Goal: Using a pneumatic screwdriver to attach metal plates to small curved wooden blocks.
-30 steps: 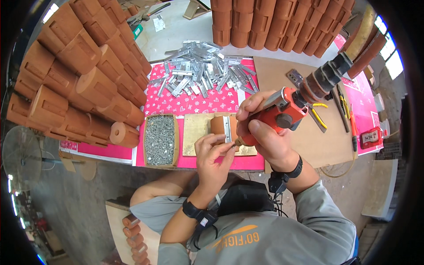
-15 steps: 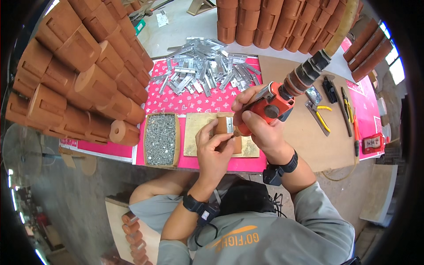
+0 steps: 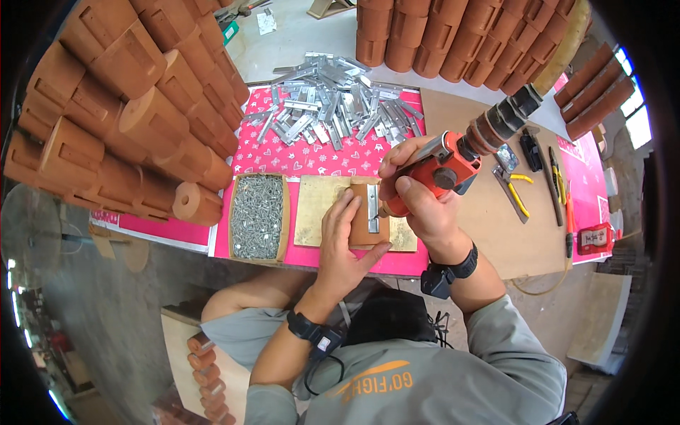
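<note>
A reddish-brown cylinder (image 3: 360, 230) lies on a pale wooden board (image 3: 312, 212) at the table's front. Set along its upper face is a flat silver metal strip (image 3: 372, 207). My left hand (image 3: 343, 244) grips the cylinder, with the fingers along its left side and the thumb by its near end. Wrapped around a red power screwdriver (image 3: 425, 177) is my right hand (image 3: 432, 216). The driver tilts, its tip down at the strip's right edge and its tail up to the right, joined to a thick hose. A screw under the tip cannot be made out.
Left of the board stands an open box of screws (image 3: 259, 219). Loose metal strips (image 3: 326, 106) are heaped behind it. Stacked brown cylinders (image 3: 152, 127) rise at left and at the back. Yellow-handled pliers (image 3: 513, 191) and other tools lie on the right, near a red box (image 3: 595, 239).
My left fingers have left their pinch by the driver tip and now spread along the cylinder's side, uncovering more of the metal strip. The screwdriver stays nearly in place in my right hand.
</note>
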The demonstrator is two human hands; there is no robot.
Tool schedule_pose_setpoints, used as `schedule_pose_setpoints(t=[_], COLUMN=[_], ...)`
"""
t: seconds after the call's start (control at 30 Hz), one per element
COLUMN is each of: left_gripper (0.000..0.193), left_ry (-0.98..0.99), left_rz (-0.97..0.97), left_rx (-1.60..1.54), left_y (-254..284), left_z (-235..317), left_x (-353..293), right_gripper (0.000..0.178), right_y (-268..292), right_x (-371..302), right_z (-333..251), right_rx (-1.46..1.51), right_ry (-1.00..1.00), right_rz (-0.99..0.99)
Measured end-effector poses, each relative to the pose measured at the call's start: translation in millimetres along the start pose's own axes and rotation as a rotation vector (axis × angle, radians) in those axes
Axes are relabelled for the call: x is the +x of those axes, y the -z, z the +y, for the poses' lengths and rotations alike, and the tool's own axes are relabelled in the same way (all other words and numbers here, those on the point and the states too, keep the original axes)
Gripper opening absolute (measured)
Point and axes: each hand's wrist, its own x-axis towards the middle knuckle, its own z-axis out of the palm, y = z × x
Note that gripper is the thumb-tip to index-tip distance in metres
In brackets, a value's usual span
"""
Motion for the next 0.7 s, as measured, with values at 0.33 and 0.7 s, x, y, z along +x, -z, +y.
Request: schedule_pose_setpoints(t=[0.33,0.7], left_gripper=[0.093,0.089], left_ry=[-0.005,-0.043], left_rz=[0.018,0.012], left_rx=[-0.012,0.021], left_y=[-2.4,6.5], left_z=[-5.7,-3.4], left_x=[-2.4,1.0], right_gripper=[0.023,0.019], right_y=[-0.9,-2.1], right_x=[-7.9,-4.6], right_z=[8.6,9.2], right_rx=[-0.102,0.04], right_ry=[-0.023,0.011], right_rz=[-0.058,-0.056])
